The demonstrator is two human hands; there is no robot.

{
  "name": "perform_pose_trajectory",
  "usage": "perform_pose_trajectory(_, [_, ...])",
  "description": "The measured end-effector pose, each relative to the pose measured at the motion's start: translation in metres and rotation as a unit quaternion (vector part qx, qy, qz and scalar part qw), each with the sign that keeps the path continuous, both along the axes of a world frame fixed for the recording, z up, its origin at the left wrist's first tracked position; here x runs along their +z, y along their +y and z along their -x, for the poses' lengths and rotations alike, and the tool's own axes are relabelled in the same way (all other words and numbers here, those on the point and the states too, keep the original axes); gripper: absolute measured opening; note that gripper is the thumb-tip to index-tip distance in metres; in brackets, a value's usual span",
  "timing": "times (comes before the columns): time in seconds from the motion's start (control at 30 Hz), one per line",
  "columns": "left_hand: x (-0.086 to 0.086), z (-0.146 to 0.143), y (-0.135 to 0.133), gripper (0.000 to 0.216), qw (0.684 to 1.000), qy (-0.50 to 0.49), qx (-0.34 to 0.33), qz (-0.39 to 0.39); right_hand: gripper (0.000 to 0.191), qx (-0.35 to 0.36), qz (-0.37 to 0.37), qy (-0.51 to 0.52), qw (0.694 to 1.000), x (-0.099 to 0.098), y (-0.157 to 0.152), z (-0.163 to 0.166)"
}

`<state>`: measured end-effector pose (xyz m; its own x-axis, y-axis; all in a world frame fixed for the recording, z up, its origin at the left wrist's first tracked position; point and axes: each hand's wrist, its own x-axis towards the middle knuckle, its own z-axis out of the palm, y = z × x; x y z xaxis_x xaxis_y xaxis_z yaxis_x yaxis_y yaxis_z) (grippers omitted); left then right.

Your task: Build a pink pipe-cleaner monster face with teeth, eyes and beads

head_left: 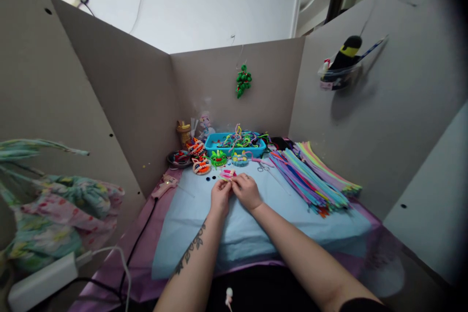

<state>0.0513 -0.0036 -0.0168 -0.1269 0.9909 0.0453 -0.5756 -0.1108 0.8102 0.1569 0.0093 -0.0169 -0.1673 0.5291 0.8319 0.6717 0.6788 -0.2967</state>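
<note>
My left hand [220, 196] and my right hand [247, 192] meet over the blue cloth, fingertips pinched together. Between them is a small pink pipe-cleaner piece [228, 173] with a yellow-green bit near the fingertips. Its lower part is hidden by my fingers. Just beyond stand small pipe-cleaner animal figures: an orange one [201, 165], a green one [219, 158] and a pale blue-and-yellow one [240, 158]. Two dark round pieces [211, 178] lie left of my hands. Scissors [262, 167] rest to the right.
A blue basket [209, 145] of pipe-cleaner scraps stands at the back. Bundles of long pipe cleaners [310, 178] cover the right side. A pink glue gun [166, 185] with a black cord lies at left. Grey panels [226, 102] enclose the table; a cup [338, 78] hangs right.
</note>
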Motion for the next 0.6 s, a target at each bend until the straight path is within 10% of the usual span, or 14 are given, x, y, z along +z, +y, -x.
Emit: perform_pose_trajectory(0.6, [0.0013,-0.0007,-0.0010,0.029,1.000,0.021,0.016,-0.003,0.013,-0.013,-0.016,-0.023,1.000,-0.0008,-0.0010,0.0007])
